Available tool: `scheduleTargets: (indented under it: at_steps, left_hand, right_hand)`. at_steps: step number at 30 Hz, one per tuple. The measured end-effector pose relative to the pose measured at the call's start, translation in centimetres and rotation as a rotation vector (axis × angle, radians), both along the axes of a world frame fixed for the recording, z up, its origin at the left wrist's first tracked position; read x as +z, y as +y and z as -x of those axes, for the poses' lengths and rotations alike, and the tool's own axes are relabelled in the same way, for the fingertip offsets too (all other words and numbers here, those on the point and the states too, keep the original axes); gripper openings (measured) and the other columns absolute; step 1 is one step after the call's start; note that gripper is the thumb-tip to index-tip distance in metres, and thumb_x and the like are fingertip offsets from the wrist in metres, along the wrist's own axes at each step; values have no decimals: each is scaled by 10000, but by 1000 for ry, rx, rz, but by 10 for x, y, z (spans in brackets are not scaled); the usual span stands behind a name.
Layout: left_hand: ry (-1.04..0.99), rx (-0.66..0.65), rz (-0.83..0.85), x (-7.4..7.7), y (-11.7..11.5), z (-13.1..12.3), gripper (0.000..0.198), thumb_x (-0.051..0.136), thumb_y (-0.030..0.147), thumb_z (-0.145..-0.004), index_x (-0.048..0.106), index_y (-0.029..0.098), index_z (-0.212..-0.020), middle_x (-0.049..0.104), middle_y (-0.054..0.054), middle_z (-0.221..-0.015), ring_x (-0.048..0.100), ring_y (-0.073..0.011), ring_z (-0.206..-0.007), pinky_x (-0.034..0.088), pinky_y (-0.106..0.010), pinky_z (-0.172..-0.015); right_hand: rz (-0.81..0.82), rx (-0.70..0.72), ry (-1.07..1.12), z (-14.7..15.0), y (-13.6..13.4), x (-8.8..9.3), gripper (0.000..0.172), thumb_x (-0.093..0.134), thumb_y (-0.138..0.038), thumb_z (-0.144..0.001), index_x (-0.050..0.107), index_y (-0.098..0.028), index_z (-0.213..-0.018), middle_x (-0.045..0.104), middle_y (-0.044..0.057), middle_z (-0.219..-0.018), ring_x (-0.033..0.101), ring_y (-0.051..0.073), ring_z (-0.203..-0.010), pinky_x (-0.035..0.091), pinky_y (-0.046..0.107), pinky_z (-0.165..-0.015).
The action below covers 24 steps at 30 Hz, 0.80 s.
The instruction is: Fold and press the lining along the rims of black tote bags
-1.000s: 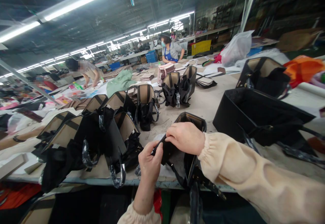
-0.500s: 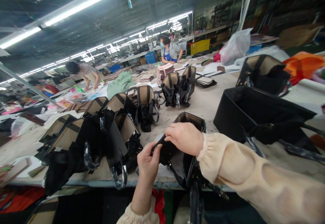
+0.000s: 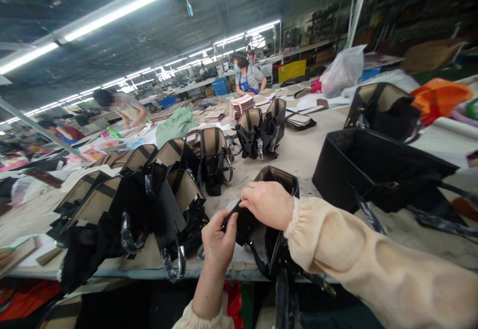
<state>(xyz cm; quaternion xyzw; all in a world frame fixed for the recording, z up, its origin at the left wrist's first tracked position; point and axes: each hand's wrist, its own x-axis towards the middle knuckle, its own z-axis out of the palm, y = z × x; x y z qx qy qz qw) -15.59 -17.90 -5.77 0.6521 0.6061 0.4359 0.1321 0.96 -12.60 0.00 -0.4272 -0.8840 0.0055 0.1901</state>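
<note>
A black bag [image 3: 274, 175] stands near the table's front edge, its top open and its straps hanging over the edge. My left hand [image 3: 219, 239] pinches the left end of the bag's black edge between thumb and fingers. Just to the right and a little higher, my right hand [image 3: 267, 203] grips the same edge with bent fingers, its back toward the camera. The bag's lower front is partly hidden by my right hand and sleeve.
Several black bags with wrapped handles stand left, including one close by [image 3: 182, 189]. A large black bag [image 3: 336, 169] is at right. Cut pieces lie behind, a green cloth [image 3: 174, 125] at back left. People work across the table [image 3: 306, 145].
The view has shifted slightly. Both hands keep their hold on the black edge, with my right hand a touch farther left in the picture.
</note>
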Motion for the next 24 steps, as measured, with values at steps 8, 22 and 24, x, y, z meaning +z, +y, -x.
scheduleTargets:
  at_steps: [8, 22, 24]
  left_hand:
    - [112, -83, 5, 14, 8, -4, 229, 580, 328, -815, 679, 205, -981, 682, -22, -811, 620, -154, -747, 462, -245, -686]
    - [52, -57, 30, 13, 13, -5, 188, 584, 332, -813, 704, 188, -826, 665, -8, -742, 602, -139, -704, 444, -233, -658]
    - [45, -59, 39, 14, 13, -5, 187, 588, 335, -809, 703, 188, -815, 663, -4, -732, 601, -139, -696, 442, -232, -651]
  right_hand:
    - [38, -33, -2, 0, 1, 0, 251, 472, -355, -884, 639, -191, -794, 664, 29, -811, 618, 168, -765, 387, 264, -601]
    - [194, -28, -19, -35, 13, 6, 276, 477, -442, -857, 707, -290, -855, 715, -10, -909, 625, 184, -865, 398, 273, -698]
    - [176, -66, -21, -32, 13, 6, 289, 474, -449, -856, 710, -282, -855, 716, 0, -908, 630, 192, -847, 400, 279, -676]
